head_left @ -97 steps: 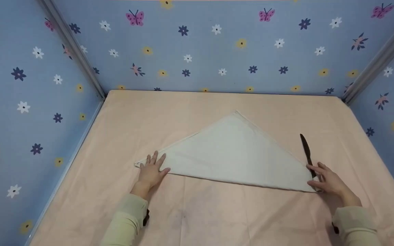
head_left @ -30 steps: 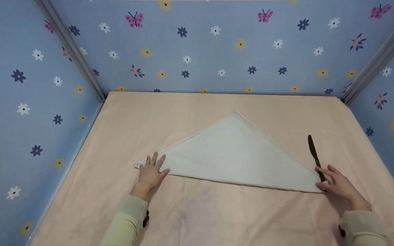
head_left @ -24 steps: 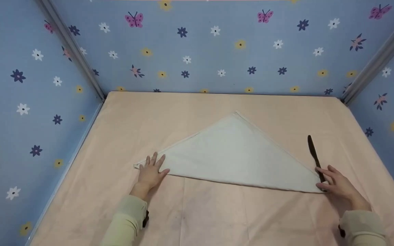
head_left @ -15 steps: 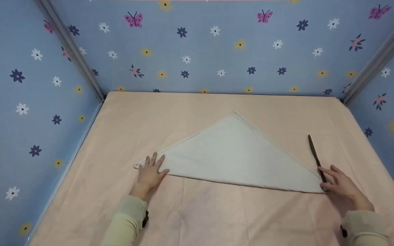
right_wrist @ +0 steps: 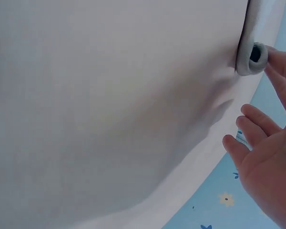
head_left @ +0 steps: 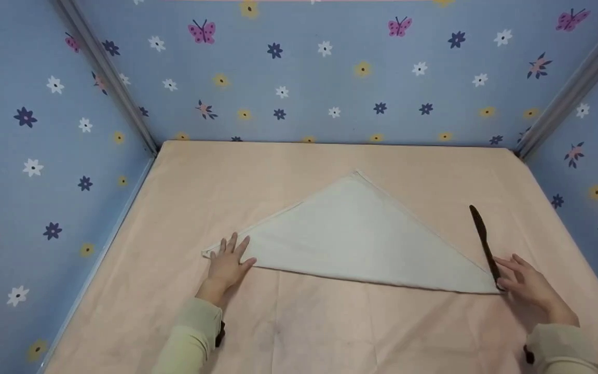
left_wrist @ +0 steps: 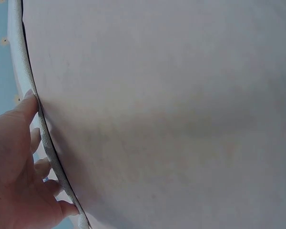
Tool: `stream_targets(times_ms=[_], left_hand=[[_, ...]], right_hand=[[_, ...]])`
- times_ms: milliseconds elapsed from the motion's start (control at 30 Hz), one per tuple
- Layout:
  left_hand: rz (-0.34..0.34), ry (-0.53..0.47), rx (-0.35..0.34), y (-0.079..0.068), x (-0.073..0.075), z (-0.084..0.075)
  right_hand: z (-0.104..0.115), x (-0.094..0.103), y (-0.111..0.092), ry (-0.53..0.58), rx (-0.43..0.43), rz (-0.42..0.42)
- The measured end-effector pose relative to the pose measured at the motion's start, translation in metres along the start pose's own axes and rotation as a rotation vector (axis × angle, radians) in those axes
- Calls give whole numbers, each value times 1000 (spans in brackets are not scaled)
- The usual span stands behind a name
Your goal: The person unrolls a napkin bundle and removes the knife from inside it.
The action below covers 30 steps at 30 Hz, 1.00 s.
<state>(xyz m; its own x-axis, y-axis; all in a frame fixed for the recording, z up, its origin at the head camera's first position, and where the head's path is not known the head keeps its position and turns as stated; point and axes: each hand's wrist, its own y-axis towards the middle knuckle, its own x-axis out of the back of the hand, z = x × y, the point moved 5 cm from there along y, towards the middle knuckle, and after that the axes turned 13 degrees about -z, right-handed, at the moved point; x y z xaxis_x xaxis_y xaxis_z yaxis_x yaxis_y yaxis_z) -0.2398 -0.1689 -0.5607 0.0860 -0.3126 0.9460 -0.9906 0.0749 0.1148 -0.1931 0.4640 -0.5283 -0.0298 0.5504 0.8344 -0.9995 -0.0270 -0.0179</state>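
A white cloth napkin (head_left: pixel 351 234), folded into a wide triangle, lies on the table with its long edge towards me. My left hand (head_left: pixel 228 265) rests spread on its left corner. In the left wrist view the thumb (left_wrist: pixel 31 106) lies at the napkin's folded edge. A dark table knife (head_left: pixel 479 228) lies across the right corner, blade pointing away. With thumb and forefinger at the right side of the handle, my right hand (head_left: pixel 530 285) touches it. The right wrist view shows the corner curled into a small roll (right_wrist: pixel 257 67), with fingertips right at it; the handle is hidden there.
A peach tablecloth (head_left: pixel 257 171) with faint creases covers the table. Blue flowered panels (head_left: pixel 304 67) stand on the back, left and right sides, joined by grey posts (head_left: pixel 579 78) at the two far corners.
My right hand and the knife have moved right, and more of the napkin's right corner lies flat. The knife turned about its length on the way. My left hand has stayed put.
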Motion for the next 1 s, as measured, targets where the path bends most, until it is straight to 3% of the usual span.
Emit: stream_targets(times_ms=[300,600,1000], left_hand=[[22,3,19,0,-1,1],[-9,-23,1,-1,0,-1],[3,-12,0,0,0,0]], right_hand=[[-8,1,-6,-32,-43,-30],[-5,1,-8,-51,-7,-70],[-19,0,-14,-26,-113,-51]])
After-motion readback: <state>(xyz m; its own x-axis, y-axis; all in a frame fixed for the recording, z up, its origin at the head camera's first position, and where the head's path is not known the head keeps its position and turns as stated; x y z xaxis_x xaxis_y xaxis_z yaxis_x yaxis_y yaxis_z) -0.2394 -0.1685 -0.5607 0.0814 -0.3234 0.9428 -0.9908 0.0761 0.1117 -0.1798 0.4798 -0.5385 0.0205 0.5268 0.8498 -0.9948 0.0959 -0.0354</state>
